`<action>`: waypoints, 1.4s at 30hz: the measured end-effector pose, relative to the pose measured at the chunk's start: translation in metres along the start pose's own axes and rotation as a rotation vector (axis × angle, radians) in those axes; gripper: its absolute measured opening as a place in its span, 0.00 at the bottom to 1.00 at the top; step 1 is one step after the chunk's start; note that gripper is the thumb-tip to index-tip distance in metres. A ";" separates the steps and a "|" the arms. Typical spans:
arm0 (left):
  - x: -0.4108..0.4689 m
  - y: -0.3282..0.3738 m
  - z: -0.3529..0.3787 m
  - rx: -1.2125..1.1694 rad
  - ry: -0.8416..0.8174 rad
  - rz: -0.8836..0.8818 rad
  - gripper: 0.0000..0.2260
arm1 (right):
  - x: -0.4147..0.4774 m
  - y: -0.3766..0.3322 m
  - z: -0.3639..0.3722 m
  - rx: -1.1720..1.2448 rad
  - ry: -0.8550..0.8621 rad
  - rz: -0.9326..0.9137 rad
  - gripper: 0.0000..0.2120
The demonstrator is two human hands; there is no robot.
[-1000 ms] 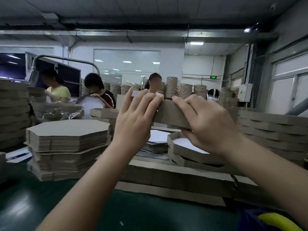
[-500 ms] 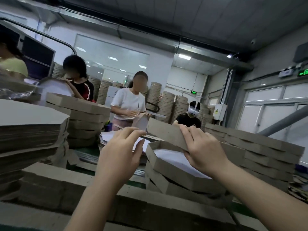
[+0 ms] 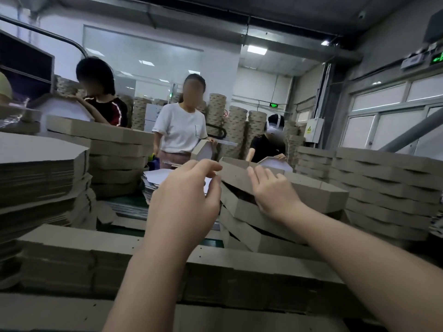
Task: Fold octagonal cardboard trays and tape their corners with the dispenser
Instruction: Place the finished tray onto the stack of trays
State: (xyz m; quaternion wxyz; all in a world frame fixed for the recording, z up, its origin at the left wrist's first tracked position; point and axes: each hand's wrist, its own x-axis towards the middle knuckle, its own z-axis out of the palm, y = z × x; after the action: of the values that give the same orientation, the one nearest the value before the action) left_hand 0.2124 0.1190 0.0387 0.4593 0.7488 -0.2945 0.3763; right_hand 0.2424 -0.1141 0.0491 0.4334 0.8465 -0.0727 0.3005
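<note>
A folded octagonal cardboard tray (image 3: 311, 195) lies tilted on top of a stack of folded trays (image 3: 249, 212), with a dark gap under its near side. My right hand (image 3: 271, 190) holds the tray's near wall, fingers laid up to the rim and thumb hidden below. My left hand (image 3: 184, 200) hovers just left of the tray's left corner with its fingers loosely curved and nothing in it. Whether its fingertips touch the corner is unclear. No tape dispenser of mine is in view.
Flat octagonal blanks (image 3: 40, 173) are piled at the left. More folded trays are stacked at the right (image 3: 383, 183) and back left (image 3: 107, 144). Long cardboard pieces (image 3: 72, 255) lie across the foreground. Three other people (image 3: 179, 130) work across the table.
The tray has come down from in front of my face onto the stack. My left hand let go of it and now hangs beside its left corner. The view has swung right.
</note>
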 end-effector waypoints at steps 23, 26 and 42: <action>-0.001 -0.004 -0.004 -0.026 -0.039 -0.039 0.08 | -0.012 0.022 0.007 0.046 -0.047 -0.145 0.32; -0.001 -0.005 -0.004 -0.010 -0.049 -0.048 0.08 | -0.010 0.021 0.012 0.132 -0.098 -0.219 0.36; -0.004 0.010 -0.006 0.015 -0.058 -0.025 0.08 | -0.074 -0.055 -0.104 1.014 0.170 0.103 0.18</action>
State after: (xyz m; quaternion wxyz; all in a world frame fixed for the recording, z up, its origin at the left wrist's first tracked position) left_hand 0.2007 0.1208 0.0418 0.4496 0.7665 -0.2953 0.3509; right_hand 0.1572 -0.0099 0.0152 -0.0423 0.9181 0.0759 0.3867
